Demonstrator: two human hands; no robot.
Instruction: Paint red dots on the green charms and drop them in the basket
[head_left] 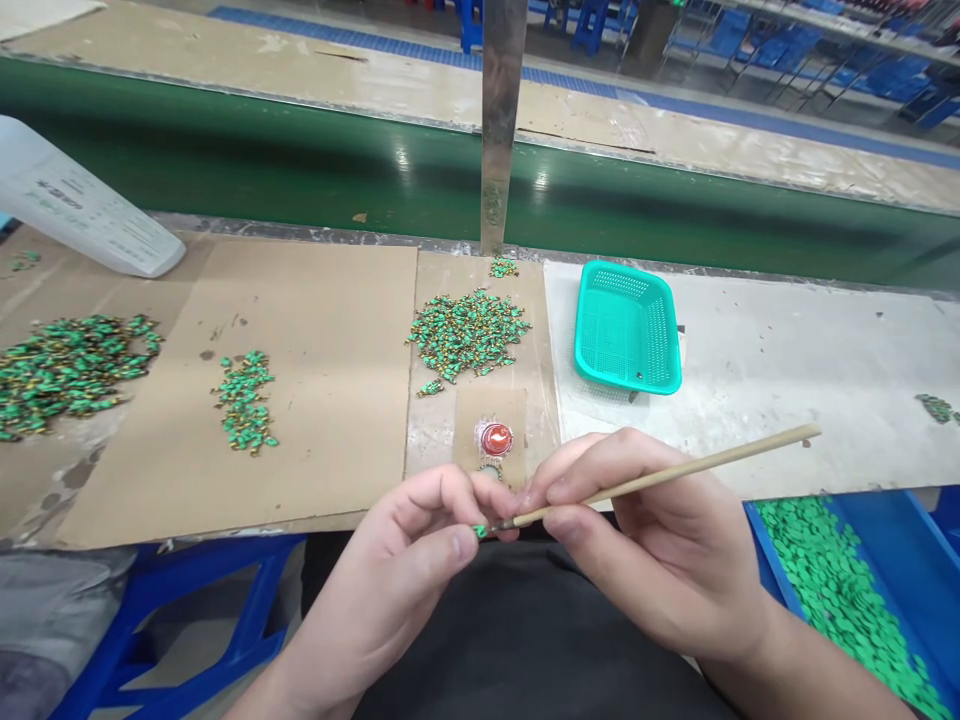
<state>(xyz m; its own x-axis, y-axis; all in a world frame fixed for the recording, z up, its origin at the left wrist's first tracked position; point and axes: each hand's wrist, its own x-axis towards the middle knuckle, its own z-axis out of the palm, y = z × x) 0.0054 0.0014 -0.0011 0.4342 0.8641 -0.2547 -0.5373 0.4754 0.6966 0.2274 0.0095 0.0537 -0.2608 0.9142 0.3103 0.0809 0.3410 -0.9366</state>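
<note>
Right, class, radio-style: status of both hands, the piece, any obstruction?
Left hand pinching small green piece. Right hand holding wooden-handled brush, tip near piece. Nothing visibly blocking.

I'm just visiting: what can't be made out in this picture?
Head view: the green piece, tiny and partly hidden by the left hand.
Head view: the white container, cut off by the left edge, its writing blurred.
Head view: the blue tray, cut off by the right and bottom edges.

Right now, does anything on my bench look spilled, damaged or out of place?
Nothing serious stands out. Two small oddities: a dark speck in the teal basket, against its plain floor, and dark stains marring the wide brown cardboard.
</note>
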